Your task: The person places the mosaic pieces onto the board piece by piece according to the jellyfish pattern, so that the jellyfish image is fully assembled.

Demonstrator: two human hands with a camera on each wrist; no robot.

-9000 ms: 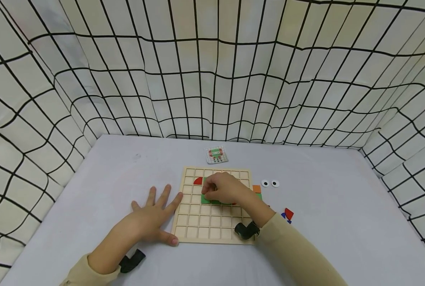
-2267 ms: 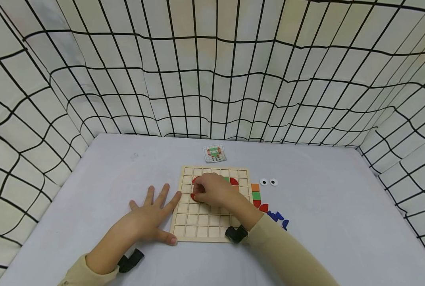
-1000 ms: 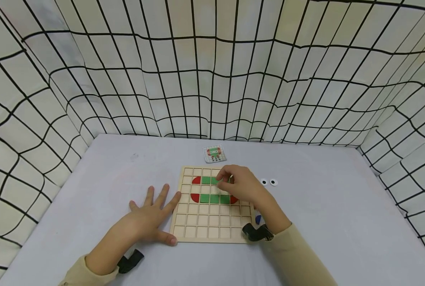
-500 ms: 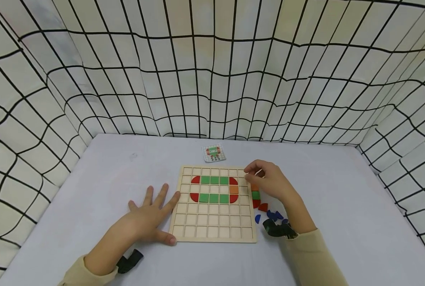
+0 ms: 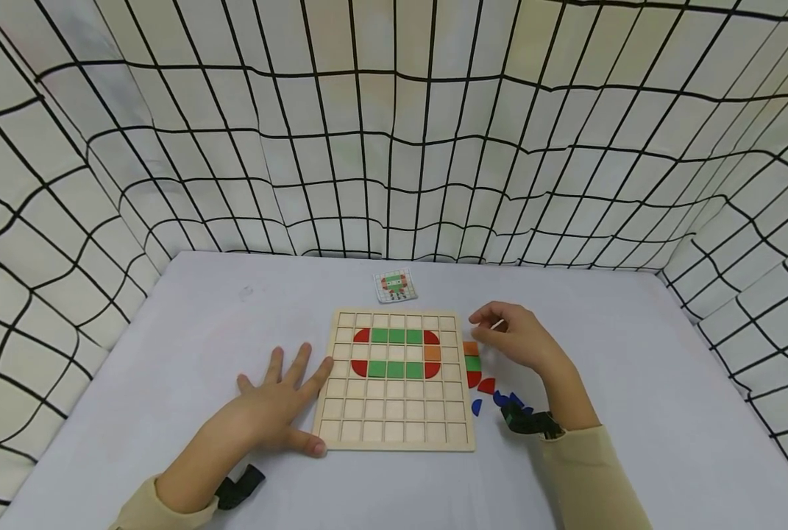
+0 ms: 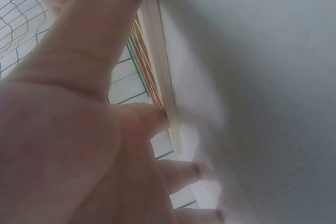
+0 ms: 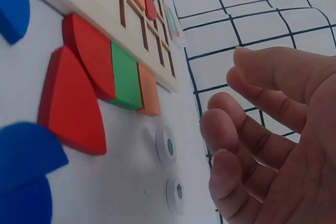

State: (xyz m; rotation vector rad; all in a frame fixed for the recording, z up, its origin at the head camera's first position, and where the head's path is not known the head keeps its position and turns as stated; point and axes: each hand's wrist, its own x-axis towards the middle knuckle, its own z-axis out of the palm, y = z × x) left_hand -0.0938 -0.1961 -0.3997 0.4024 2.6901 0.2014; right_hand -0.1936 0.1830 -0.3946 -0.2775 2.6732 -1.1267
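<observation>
My left hand (image 5: 271, 416) rests spread on the white table, fingertips and thumb at the left edge of a wooden grid board (image 5: 394, 446). On the board, two rows of green squares (image 5: 396, 336) end in red quarter-circles (image 5: 362, 368). An orange square (image 5: 432, 353) joins the rows on the right. My right hand (image 5: 516, 335) hovers right of the board, fingers loosely bent and nothing between them. Below it in the right wrist view are two white eye discs (image 7: 166, 145), mostly covered by the hand in the head view. Another orange square (image 7: 149, 88) lies beside the board.
Along the board's right side lie a green square (image 5: 473, 364), red pieces (image 5: 486, 386) and several blue pieces (image 5: 477, 407). A small picture card (image 5: 396, 285) lies behind the board. Black-lined white netting (image 5: 394, 184) rises around the table.
Over the last second my right hand has moved right, off the board, uncovering the orange square. Since nine seconds ago, a red piece has been added at lower left. The left hand stays put.
</observation>
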